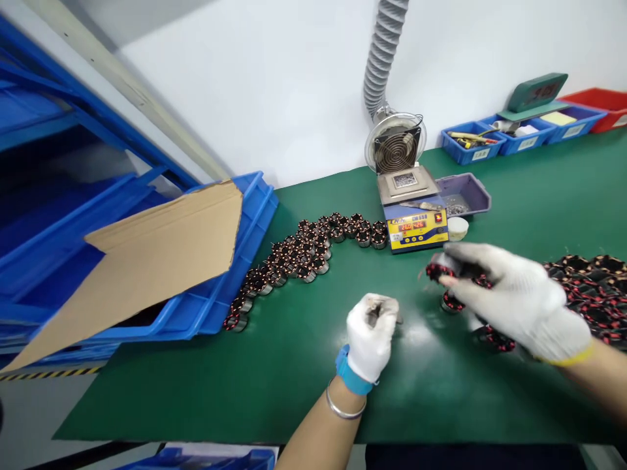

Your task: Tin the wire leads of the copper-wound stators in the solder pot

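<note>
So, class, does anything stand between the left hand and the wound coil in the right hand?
Nothing visible does: only bare green tabletop shows between the left hand and the blurred wound coil held in the right hand.

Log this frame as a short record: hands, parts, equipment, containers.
left hand: gloved, curled over the green table; contents unclear
right hand: gloved, holding a red-wired core, blurred
parts: copper-wound cores in a band left of the display unit; more red-wired cores massed at right
equipment: display unit, fan behind it, grey hose above
containers: blue crate with cardboard across it, left; small blue bins by the wall
</note>
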{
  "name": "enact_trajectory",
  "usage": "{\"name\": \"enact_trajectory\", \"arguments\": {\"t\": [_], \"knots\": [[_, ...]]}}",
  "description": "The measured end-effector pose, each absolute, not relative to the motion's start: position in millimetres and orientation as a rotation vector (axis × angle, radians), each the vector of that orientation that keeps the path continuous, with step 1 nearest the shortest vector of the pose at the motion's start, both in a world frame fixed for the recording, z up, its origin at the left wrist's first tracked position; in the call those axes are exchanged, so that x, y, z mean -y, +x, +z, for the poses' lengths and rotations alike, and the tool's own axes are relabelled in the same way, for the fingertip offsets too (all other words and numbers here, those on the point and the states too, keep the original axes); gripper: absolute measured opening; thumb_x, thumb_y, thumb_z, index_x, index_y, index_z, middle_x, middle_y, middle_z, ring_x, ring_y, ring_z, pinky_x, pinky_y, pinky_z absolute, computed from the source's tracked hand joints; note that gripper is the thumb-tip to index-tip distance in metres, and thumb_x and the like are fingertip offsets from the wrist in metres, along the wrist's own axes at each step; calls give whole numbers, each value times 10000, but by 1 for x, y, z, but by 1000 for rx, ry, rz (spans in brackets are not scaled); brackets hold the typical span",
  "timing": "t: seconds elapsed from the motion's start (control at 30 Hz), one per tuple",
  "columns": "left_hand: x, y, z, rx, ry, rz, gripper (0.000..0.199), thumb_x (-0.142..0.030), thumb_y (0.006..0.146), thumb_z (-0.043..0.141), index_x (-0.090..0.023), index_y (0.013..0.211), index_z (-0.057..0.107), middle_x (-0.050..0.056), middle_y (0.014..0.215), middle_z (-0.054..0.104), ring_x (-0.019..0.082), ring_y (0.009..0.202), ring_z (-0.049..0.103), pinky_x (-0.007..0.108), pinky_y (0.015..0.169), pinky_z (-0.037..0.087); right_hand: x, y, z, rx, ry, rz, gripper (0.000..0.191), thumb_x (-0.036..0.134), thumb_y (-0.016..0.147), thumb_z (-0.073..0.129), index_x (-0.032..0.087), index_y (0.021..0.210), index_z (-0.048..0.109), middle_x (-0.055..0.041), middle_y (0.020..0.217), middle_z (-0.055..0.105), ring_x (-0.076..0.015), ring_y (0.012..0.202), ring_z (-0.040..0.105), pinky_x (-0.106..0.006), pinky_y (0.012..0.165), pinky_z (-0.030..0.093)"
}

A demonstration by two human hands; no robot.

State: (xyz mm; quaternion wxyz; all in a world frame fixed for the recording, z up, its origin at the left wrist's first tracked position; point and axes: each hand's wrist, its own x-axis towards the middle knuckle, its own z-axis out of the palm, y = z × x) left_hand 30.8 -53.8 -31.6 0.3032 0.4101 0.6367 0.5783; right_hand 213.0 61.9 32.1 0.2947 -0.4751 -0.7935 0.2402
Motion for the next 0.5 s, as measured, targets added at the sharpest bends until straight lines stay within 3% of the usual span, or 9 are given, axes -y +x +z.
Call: {"name": "enact_trajectory", "arguments": {"t": [0.2,0.27,0.33,0.4,0.5], "knots": [[26,33,-54,-1861,1350,1224,181,-362,875,625,-224,771,680,38,747,737,204,709,683,309,710,528,-182,160,94,2277,-1367,41,530,477,815,690,183,1254,736,-121,1135,750,-346,1050,709,-496,877,555],[20,31,-57,-1879,1397,1157,175,-367,878,620,-239,781,689,34,766,750,212,728,695,315,724,535,-211,142,106,2394,-1377,-136,718,526,912,351,4,1260,701,-163,1176,712,-347,1136,657,-423,851,488],[16,29,-59,-1902,1429,1107,175,-375,888,605,-246,821,702,38,817,768,220,771,710,319,751,545,-231,126,115,2518,-1369,-242,941,416,853,-13,-166,1243,615,-174,1190,663,-324,1178,597,-397,805,436],[14,26,-59,-1918,1453,1061,175,-370,890,598,-245,855,715,43,869,783,229,817,724,326,783,553,-245,111,119,2575,-1386,-271,848,431,921,94,-138,1258,624,-198,1198,660,-332,1181,605,-400,839,444],[13,25,-57,-1928,1486,992,187,-371,890,594,-244,869,729,48,913,794,247,865,737,339,810,560,-259,92,117,2592,-1427,-259,486,399,903,615,60,1243,689,-262,1201,676,-363,1141,636,-473,910,477]]}}
